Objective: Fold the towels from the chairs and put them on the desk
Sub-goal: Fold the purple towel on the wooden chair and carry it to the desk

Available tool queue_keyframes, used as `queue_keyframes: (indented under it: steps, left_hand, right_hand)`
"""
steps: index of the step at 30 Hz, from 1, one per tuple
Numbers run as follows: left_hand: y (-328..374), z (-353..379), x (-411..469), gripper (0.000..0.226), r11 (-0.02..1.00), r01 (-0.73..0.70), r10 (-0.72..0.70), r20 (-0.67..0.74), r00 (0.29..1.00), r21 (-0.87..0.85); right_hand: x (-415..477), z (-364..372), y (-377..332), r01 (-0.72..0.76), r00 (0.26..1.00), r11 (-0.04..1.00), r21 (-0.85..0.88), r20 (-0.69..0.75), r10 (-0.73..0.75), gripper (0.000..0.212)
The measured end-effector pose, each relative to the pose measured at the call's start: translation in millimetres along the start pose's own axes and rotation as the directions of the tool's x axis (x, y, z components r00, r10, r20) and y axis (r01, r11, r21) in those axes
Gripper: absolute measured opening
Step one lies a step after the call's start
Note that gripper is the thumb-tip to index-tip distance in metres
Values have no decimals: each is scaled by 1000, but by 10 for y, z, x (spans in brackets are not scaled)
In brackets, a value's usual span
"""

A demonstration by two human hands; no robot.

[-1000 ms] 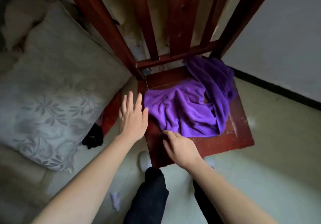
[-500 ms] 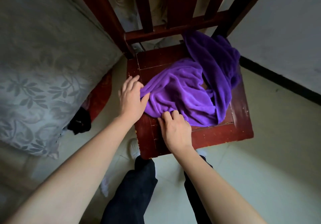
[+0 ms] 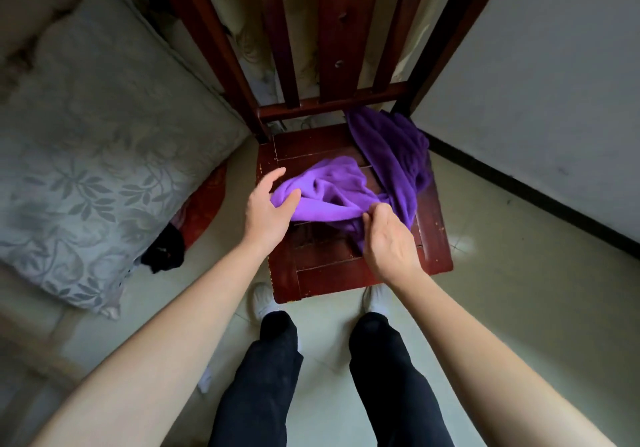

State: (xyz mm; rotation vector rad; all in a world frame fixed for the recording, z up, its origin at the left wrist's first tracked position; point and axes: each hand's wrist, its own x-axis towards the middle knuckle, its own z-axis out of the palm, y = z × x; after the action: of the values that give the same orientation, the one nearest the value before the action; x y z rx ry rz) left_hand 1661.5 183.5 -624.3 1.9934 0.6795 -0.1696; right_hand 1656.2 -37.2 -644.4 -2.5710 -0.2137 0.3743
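Note:
A crumpled purple towel lies across the seat of a dark red wooden chair. My left hand grips the towel's near left edge between thumb and fingers. My right hand pinches the towel's front edge, lifting it off the seat. The far right part of the towel still rests bunched against the chair's back corner. The desk is not in view.
A grey floral cushion sits on a sofa to the left of the chair. A black item lies on the floor by the cushion. A white wall with dark skirting runs along the right. My legs and white shoes stand just before the chair.
Both hands went from resting at the seat's front edge to grasping the towel. The near part of the towel is now raised off the seat, baring more of the wood.

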Motion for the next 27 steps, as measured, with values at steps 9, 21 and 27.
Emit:
queue_keyframes:
  steps: [9, 21, 27]
  left_hand:
    - [999, -465, -342, 37, 921, 188, -161, 106, 981, -341]
    - [2065, -1028, -1314, 28, 846, -283, 424, -249, 871, 451]
    - [2424, -1398, -1831, 24, 885, -280, 381, -233, 894, 372]
  right_hand:
    - [-24, -1199, -326, 225, 968, 958, -179, -75, -241, 40]
    - [-168, -2720, -754, 325, 895, 940, -106, -288, -342, 15]
    - [-686, -3256, -1034, 342, 870, 932, -117, -335, -361, 45]
